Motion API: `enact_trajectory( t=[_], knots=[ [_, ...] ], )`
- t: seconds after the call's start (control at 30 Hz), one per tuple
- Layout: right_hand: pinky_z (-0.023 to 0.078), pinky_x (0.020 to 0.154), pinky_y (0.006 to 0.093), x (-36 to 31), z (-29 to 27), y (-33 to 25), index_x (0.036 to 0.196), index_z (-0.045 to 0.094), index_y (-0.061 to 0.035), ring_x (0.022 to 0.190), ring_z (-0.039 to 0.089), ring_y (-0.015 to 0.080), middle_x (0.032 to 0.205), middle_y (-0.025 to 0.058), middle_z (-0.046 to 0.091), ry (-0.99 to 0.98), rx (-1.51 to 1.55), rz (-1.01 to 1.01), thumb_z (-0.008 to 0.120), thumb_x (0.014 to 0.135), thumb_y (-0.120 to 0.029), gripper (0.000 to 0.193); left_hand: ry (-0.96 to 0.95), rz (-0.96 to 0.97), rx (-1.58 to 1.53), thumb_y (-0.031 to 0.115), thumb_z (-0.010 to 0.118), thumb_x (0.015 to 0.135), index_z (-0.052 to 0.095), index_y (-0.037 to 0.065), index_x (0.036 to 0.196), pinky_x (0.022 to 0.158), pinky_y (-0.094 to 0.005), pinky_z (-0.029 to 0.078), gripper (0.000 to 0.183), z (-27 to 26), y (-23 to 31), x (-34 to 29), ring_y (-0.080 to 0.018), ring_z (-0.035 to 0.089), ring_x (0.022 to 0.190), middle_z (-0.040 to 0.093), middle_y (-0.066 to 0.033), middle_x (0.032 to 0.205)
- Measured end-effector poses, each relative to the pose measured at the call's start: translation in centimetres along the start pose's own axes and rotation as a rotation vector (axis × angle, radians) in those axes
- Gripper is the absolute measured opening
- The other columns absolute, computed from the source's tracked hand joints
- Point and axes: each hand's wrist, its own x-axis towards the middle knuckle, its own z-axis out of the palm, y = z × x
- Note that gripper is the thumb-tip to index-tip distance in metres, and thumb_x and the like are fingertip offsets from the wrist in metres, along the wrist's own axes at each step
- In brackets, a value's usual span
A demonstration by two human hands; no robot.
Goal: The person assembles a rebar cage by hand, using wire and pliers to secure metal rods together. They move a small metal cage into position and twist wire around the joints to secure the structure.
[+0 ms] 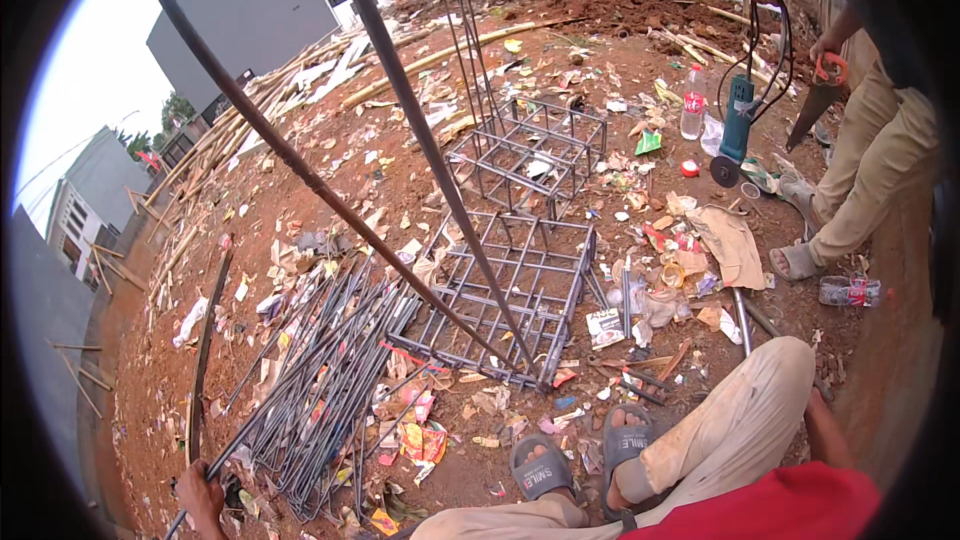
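Observation:
At the lower left edge, my left hand (201, 496) is closed round a thin dark steel bar (238, 442) that slants up beside a heap of bent bars. My right forearm (829, 432) shows past my raised knee, and its hand is hidden there. The pile of rebar stirrups (318, 380) lies on the ground to the right of my left hand. Ahead of my feet is a rebar cage (520, 285), a flat grid with upright bars. Behind it stands a second cage (535, 155). Two long bars (425, 120) rise from the near cage's front corner.
At the right, another person's hands hold an angle grinder (738, 115) by its cord and a handsaw (815, 110). A plastic bottle (692, 105) stands near the grinder; another bottle (850, 291) lies farther right. Litter covers the red soil. Bamboo poles (230, 150) lie at the left.

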Motion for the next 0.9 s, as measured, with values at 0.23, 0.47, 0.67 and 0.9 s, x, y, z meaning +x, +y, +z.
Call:
enact_trajectory(
  t=[0.23, 0.47, 0.67, 0.9],
  knots=[
    [0.047, 0.094, 0.0376, -8.3, -11.9, 4.4, 0.117, 0.063, -0.0021, 0.108, 0.063, 0.0304, 0.117, 0.0175, 0.066, 0.443, 0.037, 0.002, 0.071, 0.082, -0.020, 0.040, -0.247, -0.411, 0.062, 0.018, 0.064, 0.079, 0.062, 0.008, 0.090, 0.077, -0.0513, 0.045, 0.015, -3.9, -5.8, -1.9, -0.0416, 0.060, 0.089, 0.062, -0.0179, 0.090],
    [0.052, 0.084, 0.0349, -11.9, -16.3, 4.9, 0.125, 0.056, -0.0018, 0.095, 0.064, 0.0204, 0.105, 0.0132, 0.067, 0.612, 0.000, -0.010, 0.072, 0.086, -0.024, 0.048, -0.100, -0.559, -0.485, 0.032, 0.062, 0.078, 0.068, -0.010, 0.080, 0.063, -0.0526, 0.042, 0.042, -3.1, 5.3, -5.3, -0.0321, 0.052, 0.059, 0.063, -0.0248, 0.065],
    [0.050, 0.066, 0.0306, -11.5, -16.3, 7.6, 0.127, 0.054, -0.0040, 0.076, 0.059, 0.0145, 0.088, 0.0077, 0.060, 0.713, -0.048, 0.060, 0.067, 0.088, -0.015, 0.042, 0.146, -1.007, -1.108, 0.017, 0.065, 0.091, 0.062, 0.001, 0.087, 0.045, -0.0311, 0.032, 0.016, 1.6, 12.8, -4.2, -0.0098, 0.038, 0.049, 0.042, 0.0025, 0.060],
    [0.050, 0.072, 0.0302, -14.0, -17.1, 0.3, 0.132, 0.052, -0.0053, 0.080, 0.058, 0.0142, 0.093, 0.0072, 0.060, 0.815, 0.046, -0.048, 0.059, 0.092, -0.009, 0.041, 0.380, -0.919, -1.571, 0.050, 0.049, 0.100, 0.057, 0.008, 0.082, 0.032, -0.0233, 0.014, 0.047, -9.4, 22.5, 4.4, -0.0029, 0.020, 0.037, 0.030, 0.0061, 0.050]
  ],
)
